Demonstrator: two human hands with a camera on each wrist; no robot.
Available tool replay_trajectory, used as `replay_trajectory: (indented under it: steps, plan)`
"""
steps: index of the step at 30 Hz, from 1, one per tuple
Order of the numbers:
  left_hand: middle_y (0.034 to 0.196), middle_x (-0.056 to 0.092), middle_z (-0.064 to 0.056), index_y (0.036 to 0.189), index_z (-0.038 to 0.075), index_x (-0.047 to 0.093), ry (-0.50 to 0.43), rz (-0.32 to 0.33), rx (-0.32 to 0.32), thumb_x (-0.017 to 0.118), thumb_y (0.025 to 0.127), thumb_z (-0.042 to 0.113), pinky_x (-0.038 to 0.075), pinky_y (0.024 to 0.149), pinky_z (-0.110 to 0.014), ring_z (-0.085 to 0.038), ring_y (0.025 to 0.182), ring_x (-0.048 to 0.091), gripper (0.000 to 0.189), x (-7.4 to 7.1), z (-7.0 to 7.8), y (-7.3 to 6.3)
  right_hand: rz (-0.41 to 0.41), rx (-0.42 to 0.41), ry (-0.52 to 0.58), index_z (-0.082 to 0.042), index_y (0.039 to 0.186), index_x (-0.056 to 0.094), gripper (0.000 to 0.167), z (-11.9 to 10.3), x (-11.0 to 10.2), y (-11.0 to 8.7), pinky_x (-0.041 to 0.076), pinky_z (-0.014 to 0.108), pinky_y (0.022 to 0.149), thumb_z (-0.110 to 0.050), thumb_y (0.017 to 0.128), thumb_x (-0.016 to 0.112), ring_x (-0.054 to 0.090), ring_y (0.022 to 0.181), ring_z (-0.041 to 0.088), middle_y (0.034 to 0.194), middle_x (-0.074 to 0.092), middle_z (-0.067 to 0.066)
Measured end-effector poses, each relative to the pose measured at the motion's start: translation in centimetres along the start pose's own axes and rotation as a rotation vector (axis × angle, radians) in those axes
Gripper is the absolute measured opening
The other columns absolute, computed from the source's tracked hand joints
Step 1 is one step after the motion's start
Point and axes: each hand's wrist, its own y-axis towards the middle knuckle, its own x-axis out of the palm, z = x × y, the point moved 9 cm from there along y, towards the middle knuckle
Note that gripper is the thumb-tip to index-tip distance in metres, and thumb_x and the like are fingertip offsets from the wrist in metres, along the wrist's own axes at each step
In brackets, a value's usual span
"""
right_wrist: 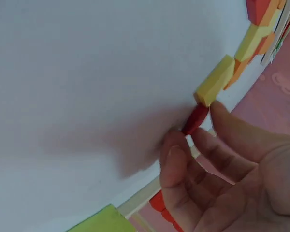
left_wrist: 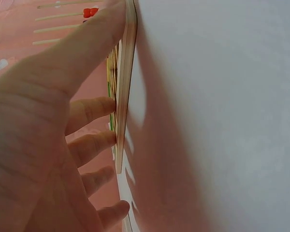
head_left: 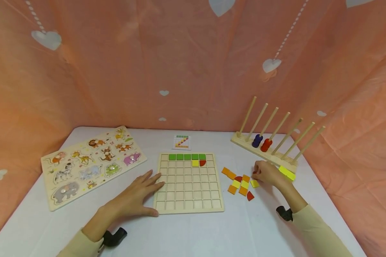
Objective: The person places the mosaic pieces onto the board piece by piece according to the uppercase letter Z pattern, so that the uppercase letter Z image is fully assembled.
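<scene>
A wooden grid board lies mid-table. Along its top row run several green square tiles, with a yellow square tile and a red quarter-circle tile below them at the right. My left hand rests at the board's left edge, fingers spread; its thumb reaches along the board's side in the left wrist view. On the right, my right hand pinches a dark red tile between thumb and fingers, low over the table. A yellow tile sits right beside that red one.
Loose orange, yellow and red tiles lie right of the board. Behind the board is a pattern card. An animal puzzle occupies the left. A peg stand with blue and red beads stands back right, near yellow-green blocks.
</scene>
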Motion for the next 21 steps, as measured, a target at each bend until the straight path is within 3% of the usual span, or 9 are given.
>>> replay_trajectory:
  steps: [7,13,18,21]
  plan:
    - [0.159,0.032,-0.019,0.145,0.006,0.051,0.004,0.020,0.018,0.078,0.074,0.060,0.017,0.116,-0.065,-0.047,0.147,0.015,0.094,-0.2,0.2,0.0,0.025,-0.093,0.008,0.002,0.092,0.065,0.015,-1.1,0.2,0.1,0.050,0.038,0.069,0.009,0.081,0.071,0.052,0.075,0.024,0.081,0.059,0.008]
    - [0.158,0.033,-0.020,0.144,0.005,0.052,0.000,0.029,0.027,0.079,0.074,0.060,0.018,0.114,-0.066,-0.048,0.147,0.017,0.093,-0.2,0.3,-0.1,0.073,-0.038,0.052,0.006,0.096,0.063,0.017,-0.7,0.2,0.3,0.049,0.036,0.069,-0.003,0.086,0.074,0.052,0.074,0.023,0.082,0.059,0.009]
    - [0.159,0.032,-0.019,0.145,0.005,0.051,0.002,0.018,0.020,0.079,0.074,0.059,0.017,0.115,-0.065,-0.047,0.147,0.016,0.094,-0.2,0.2,0.0,0.075,-0.019,0.087,0.004,0.090,0.060,0.015,-0.4,0.5,0.6,0.046,0.033,0.066,0.003,0.084,0.074,0.050,0.071,0.022,0.077,0.056,0.007]
    - [0.158,0.032,-0.020,0.145,0.005,0.051,0.006,0.020,0.021,0.078,0.074,0.060,0.017,0.115,-0.065,-0.047,0.147,0.016,0.094,-0.3,0.2,0.0,0.107,-0.052,0.114,0.004,0.089,0.059,0.016,-0.8,0.2,0.9,0.047,0.032,0.066,0.007,0.083,0.074,0.050,0.072,0.022,0.077,0.055,0.008]
